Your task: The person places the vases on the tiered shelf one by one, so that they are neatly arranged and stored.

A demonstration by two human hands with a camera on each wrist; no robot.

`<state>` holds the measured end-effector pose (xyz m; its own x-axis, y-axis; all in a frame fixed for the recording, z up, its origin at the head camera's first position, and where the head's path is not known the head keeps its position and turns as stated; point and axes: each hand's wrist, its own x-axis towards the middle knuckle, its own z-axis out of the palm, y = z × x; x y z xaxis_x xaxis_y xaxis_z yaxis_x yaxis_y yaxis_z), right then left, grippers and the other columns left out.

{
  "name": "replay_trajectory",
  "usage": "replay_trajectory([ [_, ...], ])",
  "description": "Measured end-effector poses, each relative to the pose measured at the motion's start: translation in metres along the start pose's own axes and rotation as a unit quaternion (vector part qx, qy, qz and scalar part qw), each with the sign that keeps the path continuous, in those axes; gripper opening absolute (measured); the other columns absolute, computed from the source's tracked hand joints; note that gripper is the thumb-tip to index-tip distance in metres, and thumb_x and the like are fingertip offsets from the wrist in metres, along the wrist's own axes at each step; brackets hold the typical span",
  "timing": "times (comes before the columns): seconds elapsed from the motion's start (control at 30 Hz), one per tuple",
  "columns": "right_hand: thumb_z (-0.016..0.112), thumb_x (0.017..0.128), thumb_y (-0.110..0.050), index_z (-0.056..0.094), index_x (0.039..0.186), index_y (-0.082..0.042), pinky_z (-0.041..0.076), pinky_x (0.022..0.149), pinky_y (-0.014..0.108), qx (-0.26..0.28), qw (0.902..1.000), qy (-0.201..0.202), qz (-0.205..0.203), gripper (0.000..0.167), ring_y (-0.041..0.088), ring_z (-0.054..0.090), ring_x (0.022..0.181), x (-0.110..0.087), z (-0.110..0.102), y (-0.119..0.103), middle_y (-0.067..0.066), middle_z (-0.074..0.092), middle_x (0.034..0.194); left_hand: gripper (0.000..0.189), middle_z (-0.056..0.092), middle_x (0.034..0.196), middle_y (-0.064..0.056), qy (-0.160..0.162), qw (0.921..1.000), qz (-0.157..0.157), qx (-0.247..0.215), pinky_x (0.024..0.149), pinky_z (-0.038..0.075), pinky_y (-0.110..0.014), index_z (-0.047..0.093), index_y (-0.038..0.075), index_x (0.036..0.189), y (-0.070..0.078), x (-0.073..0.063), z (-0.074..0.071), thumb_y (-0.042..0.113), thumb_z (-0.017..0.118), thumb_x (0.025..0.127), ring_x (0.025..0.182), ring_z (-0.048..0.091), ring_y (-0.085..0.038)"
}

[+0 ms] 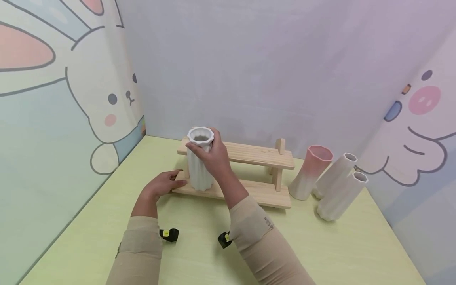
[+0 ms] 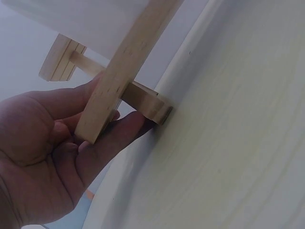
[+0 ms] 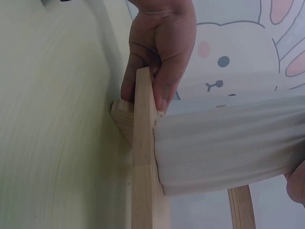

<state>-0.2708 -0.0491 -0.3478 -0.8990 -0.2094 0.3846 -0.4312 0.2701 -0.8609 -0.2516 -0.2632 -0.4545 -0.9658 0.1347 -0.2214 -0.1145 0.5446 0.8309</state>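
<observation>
A white fluted vase (image 1: 200, 170) stands upright on the lower board of a two-tier wooden rack (image 1: 256, 192), at its left end. My right hand (image 1: 215, 156) grips the vase near its scalloped rim, thumb across the front and fingers behind. With my left hand (image 1: 163, 185) I hold the left end of the lower board; in the left wrist view the thumb lies on one face of the board (image 2: 112, 81) and the fingers on the other. Seen from the right wrist, the vase's base (image 3: 164, 152) meets the board's surface.
Right of the rack stand a pink-and-white vase (image 1: 308, 174) and two white vases, one behind (image 1: 333, 178) and one in front (image 1: 340, 198). Fabric walls with cartoon animals, including a rabbit (image 1: 103, 91), enclose the pale yellow-green table (image 1: 192, 257).
</observation>
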Motion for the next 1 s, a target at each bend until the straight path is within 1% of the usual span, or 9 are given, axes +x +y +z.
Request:
replay_trajectory([
  [0.07, 0.075, 0.079, -0.059, 0.040, 0.141, -0.024, 0.054, 0.082, 0.040, 0.000, 1.0000, 0.003, -0.003, 0.079, 0.015, 0.061, 0.102, 0.000, 0.002, 0.000, -0.001, 0.062, 0.119, 0.079, 0.031, 0.157, -0.022, 0.002, 1.0000, 0.000, 0.006, 0.113, 0.032, -0.057, 0.029, 0.009, 0.155, 0.000, -0.001, 0.000, 0.046, 0.063, 0.094, 0.144, 0.031, -0.040],
  [0.2, 0.074, 0.079, -0.059, 0.041, 0.140, -0.023, 0.054, 0.082, 0.040, 0.003, 0.9998, 0.015, -0.010, 0.078, 0.015, 0.061, 0.101, -0.001, 0.004, 0.001, -0.001, 0.063, 0.117, 0.078, 0.030, 0.157, -0.022, 0.002, 1.0000, -0.002, 0.003, 0.113, 0.031, -0.057, 0.029, 0.009, 0.155, -0.001, -0.001, 0.000, 0.045, 0.063, 0.095, 0.144, 0.030, -0.040],
  [0.57, 0.072, 0.080, -0.062, 0.040, 0.143, -0.021, 0.053, 0.083, 0.039, 0.008, 0.9989, 0.037, -0.028, 0.082, 0.015, 0.062, 0.102, -0.002, 0.009, 0.005, 0.000, 0.064, 0.118, 0.080, 0.032, 0.157, -0.021, 0.003, 1.0000, -0.001, -0.001, 0.112, 0.033, -0.056, 0.030, 0.010, 0.155, 0.001, -0.002, -0.001, 0.047, 0.063, 0.094, 0.143, 0.033, -0.039],
  [0.77, 0.073, 0.080, -0.058, 0.041, 0.143, -0.019, 0.053, 0.083, 0.040, 0.000, 0.9978, 0.054, -0.040, 0.081, 0.015, 0.062, 0.101, -0.004, 0.011, 0.004, 0.001, 0.064, 0.118, 0.082, 0.031, 0.157, -0.022, 0.002, 1.0000, -0.001, -0.002, 0.113, 0.032, -0.057, 0.029, 0.010, 0.155, 0.001, -0.004, 0.000, 0.049, 0.064, 0.092, 0.143, 0.032, -0.040],
  [0.87, 0.073, 0.081, -0.057, 0.041, 0.142, -0.019, 0.053, 0.084, 0.041, -0.006, 0.9978, 0.049, -0.044, 0.079, 0.016, 0.062, 0.102, -0.004, 0.010, 0.004, 0.001, 0.064, 0.118, 0.084, 0.031, 0.157, -0.021, 0.001, 1.0000, -0.001, -0.005, 0.113, 0.032, -0.057, 0.029, 0.010, 0.155, 0.001, -0.003, 0.000, 0.050, 0.065, 0.091, 0.143, 0.031, -0.040],
  [1.0, 0.072, 0.082, -0.058, 0.041, 0.141, -0.019, 0.053, 0.084, 0.040, -0.005, 0.9986, 0.024, -0.046, 0.077, 0.016, 0.061, 0.102, -0.002, 0.007, 0.005, 0.000, 0.063, 0.118, 0.084, 0.032, 0.157, -0.020, 0.002, 1.0000, -0.002, -0.008, 0.113, 0.032, -0.057, 0.030, 0.011, 0.155, 0.000, -0.002, 0.000, 0.051, 0.065, 0.091, 0.143, 0.032, -0.039],
])
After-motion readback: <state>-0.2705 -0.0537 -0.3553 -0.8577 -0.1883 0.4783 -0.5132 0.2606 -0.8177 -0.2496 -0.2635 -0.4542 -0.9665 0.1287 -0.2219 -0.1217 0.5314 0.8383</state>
